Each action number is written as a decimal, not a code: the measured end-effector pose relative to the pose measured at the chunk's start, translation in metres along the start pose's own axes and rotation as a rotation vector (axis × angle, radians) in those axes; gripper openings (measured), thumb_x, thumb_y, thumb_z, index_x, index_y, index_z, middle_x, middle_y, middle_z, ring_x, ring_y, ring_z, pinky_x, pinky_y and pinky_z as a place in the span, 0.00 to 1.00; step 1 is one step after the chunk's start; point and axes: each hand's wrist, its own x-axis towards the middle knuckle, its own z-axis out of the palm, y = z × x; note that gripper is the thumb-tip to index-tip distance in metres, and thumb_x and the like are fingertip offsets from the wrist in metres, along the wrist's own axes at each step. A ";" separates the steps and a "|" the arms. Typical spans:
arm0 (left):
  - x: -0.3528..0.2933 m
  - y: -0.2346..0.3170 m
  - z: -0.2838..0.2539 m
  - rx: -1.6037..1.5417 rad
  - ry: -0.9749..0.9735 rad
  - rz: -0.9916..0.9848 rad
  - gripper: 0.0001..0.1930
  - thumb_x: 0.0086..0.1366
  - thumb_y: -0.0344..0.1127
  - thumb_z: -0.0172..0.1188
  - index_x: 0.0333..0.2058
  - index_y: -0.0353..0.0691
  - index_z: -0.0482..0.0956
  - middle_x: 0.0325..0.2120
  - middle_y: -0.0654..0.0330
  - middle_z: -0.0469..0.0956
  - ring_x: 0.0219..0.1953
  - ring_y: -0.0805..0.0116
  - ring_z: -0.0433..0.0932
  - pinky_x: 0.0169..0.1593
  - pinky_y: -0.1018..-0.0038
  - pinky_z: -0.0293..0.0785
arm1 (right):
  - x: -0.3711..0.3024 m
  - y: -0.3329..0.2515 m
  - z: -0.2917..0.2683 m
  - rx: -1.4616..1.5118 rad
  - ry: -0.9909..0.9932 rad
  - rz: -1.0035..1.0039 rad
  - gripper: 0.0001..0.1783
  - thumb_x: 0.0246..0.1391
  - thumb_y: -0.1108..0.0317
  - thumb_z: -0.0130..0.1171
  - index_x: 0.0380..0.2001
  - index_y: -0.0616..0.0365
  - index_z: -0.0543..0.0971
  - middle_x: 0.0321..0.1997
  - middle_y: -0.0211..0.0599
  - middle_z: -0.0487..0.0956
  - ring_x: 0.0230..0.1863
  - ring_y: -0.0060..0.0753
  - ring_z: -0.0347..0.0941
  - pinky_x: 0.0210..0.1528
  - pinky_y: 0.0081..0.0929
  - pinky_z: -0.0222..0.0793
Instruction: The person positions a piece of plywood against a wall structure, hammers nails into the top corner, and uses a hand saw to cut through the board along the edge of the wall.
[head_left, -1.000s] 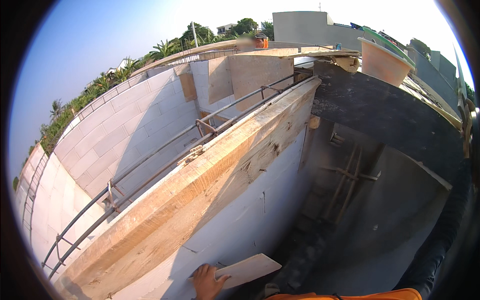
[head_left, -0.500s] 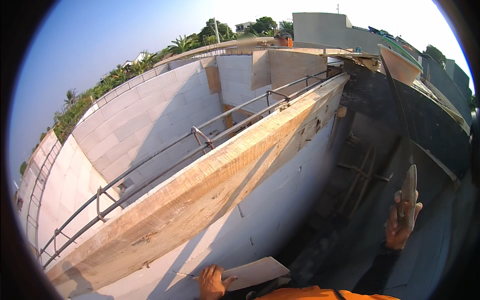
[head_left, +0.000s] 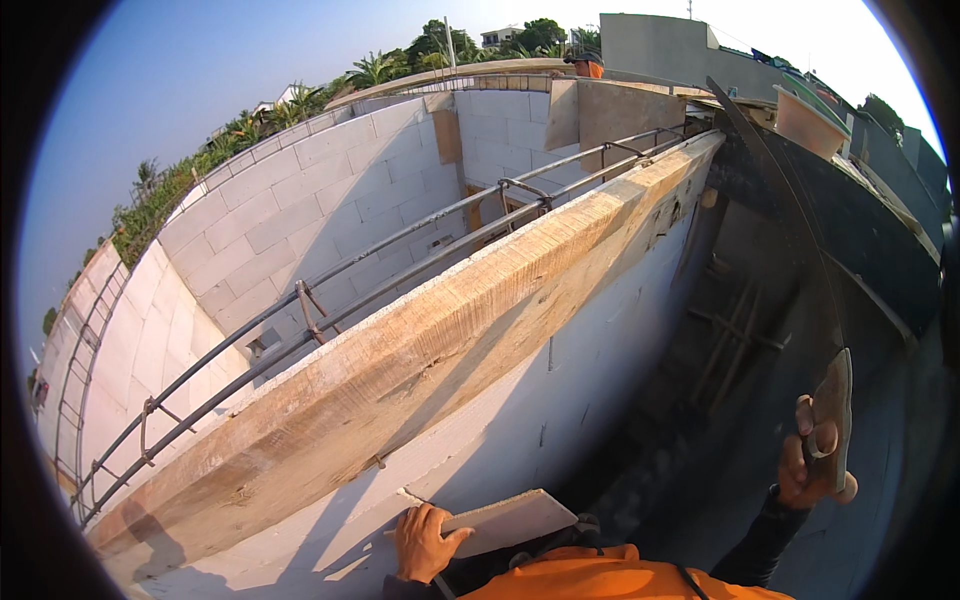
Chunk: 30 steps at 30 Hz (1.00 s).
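Observation:
My right hand (head_left: 810,460) is wrapped round the handle of a handsaw (head_left: 833,405), raised at the right. The long thin blade points up and away from me, its far end near a pale tub. At the lower middle, my left hand (head_left: 427,542) grips the left end of a flat, pale piece of board (head_left: 515,522), close against the white block wall (head_left: 480,452). The underside of this piece is hidden. Above the left hand, a thick timber plank (head_left: 420,385) runs diagonally along the wall top.
Steel bars with bent ties (head_left: 310,310) run beside the plank. Beyond stands another block wall (head_left: 290,200). Down at the right is a dark, shaded drop with crossed poles (head_left: 735,335). A pale tub (head_left: 808,125) sits at upper right; a person in orange (head_left: 588,67) is far off.
The saw has swung so its blade tip leans further left, while my right hand has moved slightly lower. My left hand stays on the board piece. The whole view has shifted a little.

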 end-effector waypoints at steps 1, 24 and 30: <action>-0.001 -0.003 -0.002 -0.001 0.001 -0.005 0.27 0.51 0.57 0.80 0.34 0.39 0.80 0.34 0.58 0.78 0.43 0.54 0.78 0.49 0.59 0.71 | -0.004 0.003 0.005 0.040 -0.009 0.031 0.57 0.46 0.55 0.80 0.67 0.69 0.55 0.58 0.46 0.58 0.30 0.32 0.67 0.20 0.18 0.72; -0.044 -0.015 -0.023 -0.076 0.149 0.038 0.23 0.56 0.50 0.77 0.37 0.39 0.78 0.35 0.49 0.78 0.41 0.44 0.77 0.46 0.51 0.71 | -0.024 0.059 0.038 0.188 0.179 0.008 0.48 0.52 0.55 0.79 0.68 0.54 0.61 0.57 0.53 0.64 0.25 0.29 0.73 0.16 0.16 0.74; -0.039 -0.019 -0.037 -0.016 -0.022 -0.040 0.24 0.56 0.55 0.77 0.36 0.40 0.81 0.35 0.58 0.79 0.43 0.55 0.79 0.49 0.59 0.71 | -0.028 0.057 0.010 0.234 0.107 0.001 0.26 0.65 0.54 0.69 0.48 0.61 0.67 0.59 0.55 0.63 0.22 0.29 0.70 0.12 0.18 0.71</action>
